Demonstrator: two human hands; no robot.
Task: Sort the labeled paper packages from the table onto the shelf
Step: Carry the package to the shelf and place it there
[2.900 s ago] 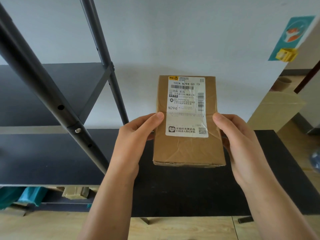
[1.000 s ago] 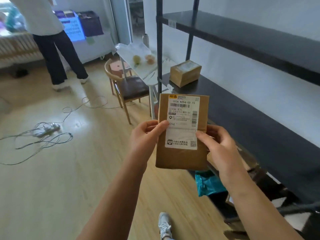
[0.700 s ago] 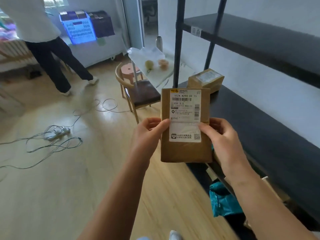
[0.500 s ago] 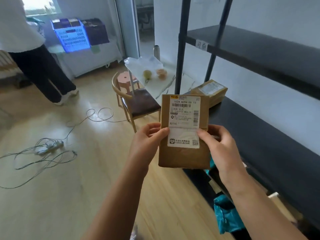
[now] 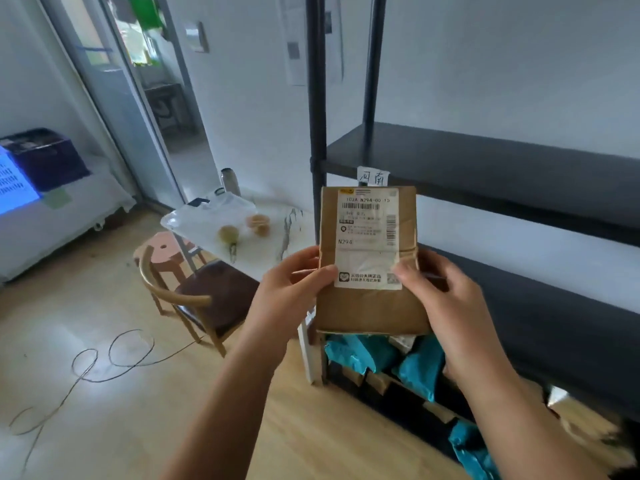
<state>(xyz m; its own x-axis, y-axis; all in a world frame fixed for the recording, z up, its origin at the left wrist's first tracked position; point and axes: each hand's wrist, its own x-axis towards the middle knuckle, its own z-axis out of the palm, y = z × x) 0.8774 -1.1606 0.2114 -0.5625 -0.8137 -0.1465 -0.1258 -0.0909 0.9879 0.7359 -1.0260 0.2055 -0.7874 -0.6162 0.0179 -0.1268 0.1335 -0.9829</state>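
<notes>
Closer now, the shelf (image 5: 485, 157) fills the right side and a handwritten tag (image 5: 373, 176) shows above the brown paper package (image 5: 369, 306) — held upright between left hand (image 5: 294, 289) and right hand (image 5: 440, 296), likely for matching labels.

Teal bags (image 5: 420, 367) crowd the black shelf's (image 5: 502, 157) bottom tier.

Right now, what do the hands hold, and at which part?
Both hold the brown package upright: left hand on its left edge, right hand on its right edge.
</notes>
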